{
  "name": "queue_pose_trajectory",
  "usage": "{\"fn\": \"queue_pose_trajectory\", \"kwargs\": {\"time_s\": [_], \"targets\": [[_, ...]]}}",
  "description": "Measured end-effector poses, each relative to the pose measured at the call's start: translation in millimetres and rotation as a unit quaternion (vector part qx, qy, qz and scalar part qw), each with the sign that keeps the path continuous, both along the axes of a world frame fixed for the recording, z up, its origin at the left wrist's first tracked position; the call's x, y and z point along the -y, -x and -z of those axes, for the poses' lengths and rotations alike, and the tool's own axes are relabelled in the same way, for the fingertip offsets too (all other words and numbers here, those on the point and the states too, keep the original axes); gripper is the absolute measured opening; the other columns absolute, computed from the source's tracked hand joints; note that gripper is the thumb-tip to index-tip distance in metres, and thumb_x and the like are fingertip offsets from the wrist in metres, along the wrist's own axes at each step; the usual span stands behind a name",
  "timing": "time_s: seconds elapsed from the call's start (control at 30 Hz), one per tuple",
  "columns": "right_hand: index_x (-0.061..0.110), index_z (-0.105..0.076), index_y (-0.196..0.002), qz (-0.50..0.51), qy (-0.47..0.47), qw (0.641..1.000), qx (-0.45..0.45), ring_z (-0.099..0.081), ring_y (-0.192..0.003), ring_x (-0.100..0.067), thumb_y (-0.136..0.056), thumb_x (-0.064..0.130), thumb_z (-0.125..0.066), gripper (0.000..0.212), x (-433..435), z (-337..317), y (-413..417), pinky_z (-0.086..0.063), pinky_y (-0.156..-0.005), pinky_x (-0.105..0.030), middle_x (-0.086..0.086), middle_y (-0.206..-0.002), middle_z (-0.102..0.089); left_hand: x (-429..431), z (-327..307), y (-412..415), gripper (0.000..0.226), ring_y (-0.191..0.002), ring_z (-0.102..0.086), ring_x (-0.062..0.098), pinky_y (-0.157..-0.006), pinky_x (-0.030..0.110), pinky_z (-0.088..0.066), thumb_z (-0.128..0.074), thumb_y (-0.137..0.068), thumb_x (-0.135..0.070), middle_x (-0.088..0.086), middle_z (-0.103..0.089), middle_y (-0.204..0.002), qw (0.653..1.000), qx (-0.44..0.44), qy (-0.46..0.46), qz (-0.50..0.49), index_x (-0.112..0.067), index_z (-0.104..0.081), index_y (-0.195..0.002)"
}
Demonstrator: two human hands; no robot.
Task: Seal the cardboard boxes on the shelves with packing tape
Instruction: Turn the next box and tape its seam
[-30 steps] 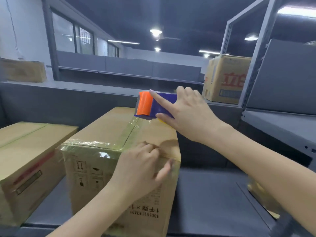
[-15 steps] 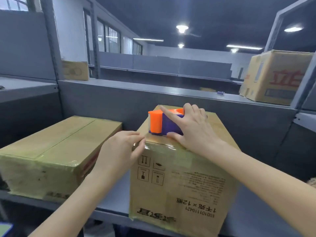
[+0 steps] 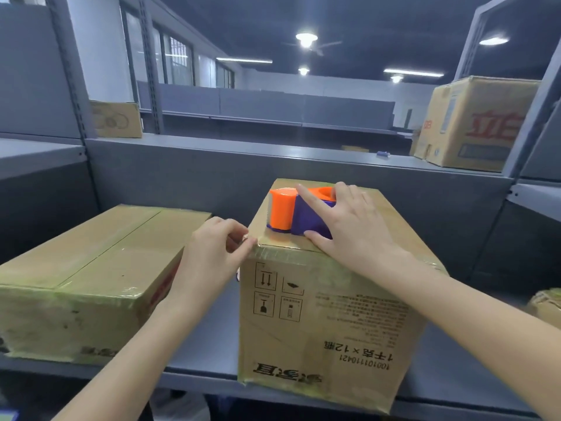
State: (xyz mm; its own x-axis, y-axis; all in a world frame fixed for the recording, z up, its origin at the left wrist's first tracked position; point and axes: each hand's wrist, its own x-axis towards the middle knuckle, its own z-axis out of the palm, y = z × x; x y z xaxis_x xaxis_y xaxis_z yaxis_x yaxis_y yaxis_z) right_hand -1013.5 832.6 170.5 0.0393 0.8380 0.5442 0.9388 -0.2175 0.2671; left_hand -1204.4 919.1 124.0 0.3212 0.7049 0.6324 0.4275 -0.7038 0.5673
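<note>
Strip start: tape dispenser point(image 3: 299, 215) is gripped atop the box point(image 3: 328, 323) by the right hand point(image 3: 355, 235), tape end point(image 3: 245, 237) pinched at its near corner by the left hand point(image 3: 212, 253); a taut pull across seems required.

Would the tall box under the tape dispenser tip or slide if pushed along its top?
Probably slides rather than tips: the tall box stands on a smooth metal shelf. Its glossy taped edges look slippery; the left hand pinches one corner.

Right hand point(image 3: 355, 235) holds orange-and-purple plastic tape dispenser point(image 3: 283, 212) atop tall brown cardboard box point(image 3: 328, 326); left hand point(image 3: 209, 256) pinches clear tape point(image 3: 245, 237) at its corner.
</note>
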Motion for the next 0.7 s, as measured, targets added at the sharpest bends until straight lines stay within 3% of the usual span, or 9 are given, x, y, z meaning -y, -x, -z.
{"fn": "queue_pose_trajectory", "kwargs": {"time_s": [0.1,0.17,0.23,0.3,0.4,0.5,0.7], "targets": [[0.025,-0.031,-0.145,-0.016,-0.039,0.999,0.033,-0.029,-0.133,-0.038,-0.089,0.035,-0.057,0.063,2.6,-1.2,12.4,-0.029,-0.106,-0.045,-0.019,-0.135,-0.042,-8.1,2.6,3.2,0.034,-0.064,-0.055,0.004,-0.051,0.020,-0.037,-0.064,-0.081,-0.049,-0.007,-0.058,-0.069,0.996,-0.034,0.074,-0.038,-0.017,-0.052,-0.078],[0.014,-0.053,-0.132,-0.117,-0.092,0.988,0.040,-0.049,-0.116,-0.039,-0.085,0.021,-0.062,0.048,-0.7,-0.1,21.9,-0.042,-0.094,-0.046,-0.020,-0.119,-0.056,-13.3,4.6,6.0,0.045,-0.055,-0.051,0.005,-0.049,0.023,-0.033,-0.057,-0.081,-0.058,-0.006,-0.057,-0.060,0.991,-0.073,0.102,-0.044,-0.014,-0.054,-0.070],[0.009,-0.063,-0.120,-0.227,-0.074,0.971,0.015,-0.058,-0.092,-0.032,-0.086,0.014,-0.058,0.034,-6.7,0.2,31.3,-0.052,-0.076,-0.042,-0.016,-0.098,-0.061,-16.7,5.5,7.0,0.051,-0.048,-0.050,0.003,-0.050,0.022,-0.034,-0.053,-0.084,-0.057,-0.004,-0.060,-0.053,0.990,-0.076,0.119,0.000,-0.011,-0.059,-0.062],[0.010,-0.061,-0.123,-0.269,0.009,0.963,-0.034,-0.056,-0.090,-0.025,-0.094,0.016,-0.047,0.033,-15.5,0.2,40.0,-0.051,-0.073,-0.041,-0.011,-0.100,-0.060,-17.3,4.3,7.0,0.049,-0.048,-0.054,-0.001,-0.055,0.025,-0.042,-0.054,-0.087,-0.050,-0.008,-0.064,-0.055,0.988,-0.056,0.132,0.050,-0.010,-0.063,-0.060],[0.013,-0.049,-0.136,-0.278,0.097,0.953,-0.071,-0.047,-0.117,-0.018,-0.100,0.021,-0.038,0.038,-33.1,6.3,40.7,-0.044,-0.093,-0.034,-0.004,-0.126,-0.055,-19.6,4.6,8.3,0.040,-0.050,-0.060,0.002,-0.064,0.035,-0.053,-0.056,-0.090,-0.037,-0.013,-0.067,-0.058,0.985,-0.039,0.141,0.091,-0.012,-0.067,-0.061],[0.010,-0.047,-0.135,-0.291,0.157,0.936,-0.122,-0.021,-0.140,-0.008,-0.101,0.026,-0.034,0.040,-42.2,11.1,37.1,-0.027,-0.110,-0.028,0.001,-0.141,-0.047,-21.7,6.8,9.1,0.033,-0.051,-0.063,0.006,-0.065,0.037,-0.056,-0.059,-0.090,-0.027,-0.009,-0.069,-0.058,0.983,-0.033,0.151,0.101,-0.020,-0.070,-0.060],[0.012,-0.035,-0.143,-0.289,0.197,0.928,-0.124,-0.014,-0.142,-0.005,-0.101,0.027,-0.034,0.044,-43.6,19.7,35.2,-0.026,-0.112,-0.028,0.004,-0.151,-0.032,-15.8,15.9,10.3,0.026,-0.051,-0.059,0.006,-0.057,0.026,-0.046,-0.059,-0.090,-0.027,-0.012,-0.068,-0.060,0.986,0.011,0.126,0.113,-0.023,-0.068,-0.066]]}}
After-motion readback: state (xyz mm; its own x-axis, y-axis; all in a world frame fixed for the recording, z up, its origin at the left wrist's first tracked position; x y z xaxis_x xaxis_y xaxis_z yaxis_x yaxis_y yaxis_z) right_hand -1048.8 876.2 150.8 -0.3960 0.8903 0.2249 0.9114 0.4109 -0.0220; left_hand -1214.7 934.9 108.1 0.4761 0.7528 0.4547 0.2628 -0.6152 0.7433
